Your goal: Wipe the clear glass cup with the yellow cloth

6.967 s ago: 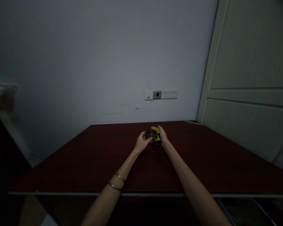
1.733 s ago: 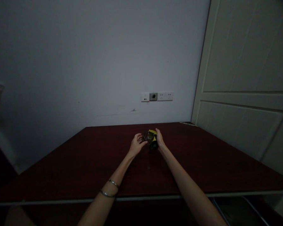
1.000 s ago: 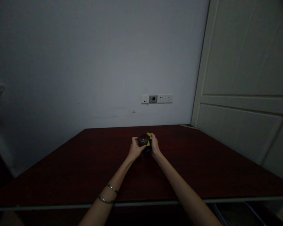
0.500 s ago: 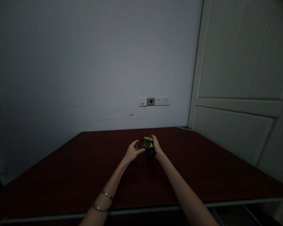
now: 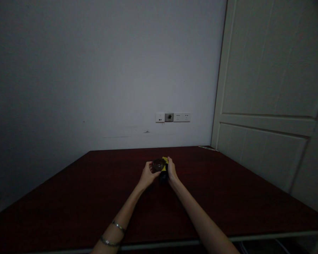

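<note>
My left hand is curled around the left side of a small, round, see-through dish that looks like dark glass. Its thumb lies along the near rim. Against the dish's right side my right hand presses a yellow-and-black item, with the yellow part above and the black part hanging below. Dim light hides what kind of item this is. Both hands are close together over the dark red tabletop, and the right fingers are partly hidden behind the item.
A pale wall stands behind the table, with a row of sockets and switches low on it. To the right is a cream panelled door. Cables show below the table's front edge at lower right.
Both hands have shifted slightly left with the dish and the yellow-and-black item. More of the black part shows below. The camera view has tilted up a little.
</note>
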`<state>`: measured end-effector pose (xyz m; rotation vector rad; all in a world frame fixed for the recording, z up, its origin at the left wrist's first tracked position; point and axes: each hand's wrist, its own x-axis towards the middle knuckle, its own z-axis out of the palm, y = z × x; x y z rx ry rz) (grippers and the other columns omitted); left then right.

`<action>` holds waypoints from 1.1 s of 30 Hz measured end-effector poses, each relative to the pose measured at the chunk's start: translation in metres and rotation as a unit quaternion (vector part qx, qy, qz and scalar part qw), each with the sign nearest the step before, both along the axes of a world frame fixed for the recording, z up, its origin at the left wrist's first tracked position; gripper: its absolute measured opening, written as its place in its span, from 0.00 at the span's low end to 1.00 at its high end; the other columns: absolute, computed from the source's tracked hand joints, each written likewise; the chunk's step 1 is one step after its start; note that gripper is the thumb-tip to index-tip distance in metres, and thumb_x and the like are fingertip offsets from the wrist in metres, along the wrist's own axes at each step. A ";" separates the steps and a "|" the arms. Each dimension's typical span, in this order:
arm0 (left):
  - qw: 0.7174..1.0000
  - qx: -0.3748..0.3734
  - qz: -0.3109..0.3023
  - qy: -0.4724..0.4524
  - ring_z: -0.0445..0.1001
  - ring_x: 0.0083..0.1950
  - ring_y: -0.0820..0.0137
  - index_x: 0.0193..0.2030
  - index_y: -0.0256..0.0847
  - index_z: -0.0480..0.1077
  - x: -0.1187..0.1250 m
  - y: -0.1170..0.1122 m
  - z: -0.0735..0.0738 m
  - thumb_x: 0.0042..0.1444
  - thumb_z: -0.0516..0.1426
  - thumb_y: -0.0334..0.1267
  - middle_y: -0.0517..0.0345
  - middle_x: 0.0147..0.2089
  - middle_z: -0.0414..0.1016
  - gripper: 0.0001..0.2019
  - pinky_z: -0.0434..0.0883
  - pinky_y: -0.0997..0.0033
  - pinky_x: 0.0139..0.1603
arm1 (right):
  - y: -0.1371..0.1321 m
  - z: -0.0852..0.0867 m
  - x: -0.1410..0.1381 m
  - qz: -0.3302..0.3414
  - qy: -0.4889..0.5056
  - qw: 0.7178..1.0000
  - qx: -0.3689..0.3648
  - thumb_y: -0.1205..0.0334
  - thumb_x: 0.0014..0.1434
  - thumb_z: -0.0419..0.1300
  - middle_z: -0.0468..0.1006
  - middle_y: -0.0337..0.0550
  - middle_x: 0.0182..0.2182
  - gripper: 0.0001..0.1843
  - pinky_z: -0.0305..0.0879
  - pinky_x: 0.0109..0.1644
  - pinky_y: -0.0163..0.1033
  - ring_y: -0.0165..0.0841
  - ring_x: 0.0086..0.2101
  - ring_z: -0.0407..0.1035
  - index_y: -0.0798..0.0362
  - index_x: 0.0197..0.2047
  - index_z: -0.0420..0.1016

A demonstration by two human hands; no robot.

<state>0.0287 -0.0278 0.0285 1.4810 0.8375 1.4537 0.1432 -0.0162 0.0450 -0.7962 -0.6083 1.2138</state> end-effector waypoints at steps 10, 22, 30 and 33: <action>0.994 0.036 0.070 0.077 0.69 0.50 0.61 0.47 0.34 0.62 -0.003 0.003 -0.007 0.30 0.66 0.32 0.46 0.48 0.68 0.33 0.64 0.61 0.52 | -0.001 0.002 0.001 0.017 -0.021 1.000 -0.011 0.54 0.51 0.51 0.76 0.38 0.19 0.16 0.63 0.29 0.33 0.30 0.22 0.68 0.55 0.25 0.73; 0.997 0.017 -0.075 0.027 0.67 0.52 0.61 0.48 0.35 0.60 -0.002 0.006 -0.008 0.36 0.64 0.30 0.44 0.52 0.67 0.30 0.61 0.58 0.56 | 0.000 0.005 0.018 0.090 -0.027 0.995 -0.035 0.51 0.53 0.47 0.75 0.41 0.17 0.20 0.65 0.27 0.35 0.32 0.20 0.69 0.55 0.24 0.73; 0.999 0.007 0.024 0.036 0.72 0.45 0.64 0.44 0.36 0.59 0.000 0.010 -0.015 0.33 0.66 0.30 0.46 0.43 0.72 0.29 0.66 0.60 0.50 | -0.001 -0.002 0.003 0.050 0.012 0.999 0.002 0.53 0.51 0.50 0.75 0.37 0.20 0.15 0.63 0.28 0.33 0.31 0.22 0.69 0.54 0.28 0.72; 0.996 0.025 0.062 0.065 0.73 0.43 0.64 0.45 0.36 0.58 -0.002 0.010 -0.014 0.35 0.66 0.33 0.46 0.41 0.72 0.29 0.67 0.60 0.47 | -0.004 -0.005 -0.003 0.016 0.015 1.000 0.017 0.54 0.50 0.51 0.75 0.35 0.20 0.13 0.63 0.29 0.33 0.30 0.23 0.69 0.53 0.28 0.71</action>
